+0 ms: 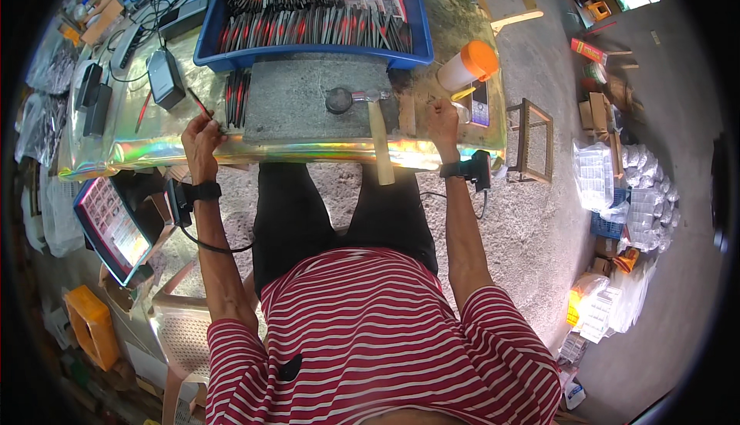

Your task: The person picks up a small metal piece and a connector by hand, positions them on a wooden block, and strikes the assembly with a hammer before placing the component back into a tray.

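At the table's front edge, my left hand pinches a slim black-and-red stick that points up and away to the left. Just right of it, several similar black-and-red sticks lie side by side against a grey stone slab. A hammer with a pale wooden handle rests on the slab, its handle hanging over the front edge. My right hand is closed near the edge, right of the hammer; anything inside it is hidden. Beyond that hand stands a clear jar with an orange lid.
A blue tray packed with rows of black-and-red sticks stands behind the slab. Left are a dark adapter box and tangled cables. Wooden stools stand right of the table, a plastic chair at lower left, bagged goods far right.
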The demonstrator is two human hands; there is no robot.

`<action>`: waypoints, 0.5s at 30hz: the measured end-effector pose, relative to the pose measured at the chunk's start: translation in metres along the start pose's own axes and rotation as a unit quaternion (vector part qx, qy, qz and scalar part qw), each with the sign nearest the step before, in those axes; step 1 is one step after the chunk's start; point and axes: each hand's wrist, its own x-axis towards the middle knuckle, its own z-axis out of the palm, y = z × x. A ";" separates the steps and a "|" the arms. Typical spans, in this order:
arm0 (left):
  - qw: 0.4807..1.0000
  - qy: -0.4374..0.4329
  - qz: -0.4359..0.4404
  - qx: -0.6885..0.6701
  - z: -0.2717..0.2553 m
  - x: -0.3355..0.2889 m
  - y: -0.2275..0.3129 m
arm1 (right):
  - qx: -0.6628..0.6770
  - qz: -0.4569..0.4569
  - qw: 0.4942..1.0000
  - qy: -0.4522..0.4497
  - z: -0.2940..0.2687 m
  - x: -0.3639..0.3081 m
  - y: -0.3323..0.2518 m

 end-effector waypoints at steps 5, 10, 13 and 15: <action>0.999 0.019 0.004 -0.030 0.001 -0.005 0.003 | -0.249 -0.151 0.953 0.079 0.009 0.005 0.013; 0.998 0.038 0.001 -0.040 0.011 -0.019 0.013 | -0.329 -0.194 0.921 0.074 0.014 0.001 0.010; 0.998 0.041 -0.006 -0.036 0.018 -0.026 0.019 | -0.303 -0.173 0.937 0.034 0.015 0.004 0.016; 0.998 0.035 -0.013 -0.043 0.021 -0.029 0.021 | -0.173 -0.087 0.981 0.031 0.014 0.006 0.025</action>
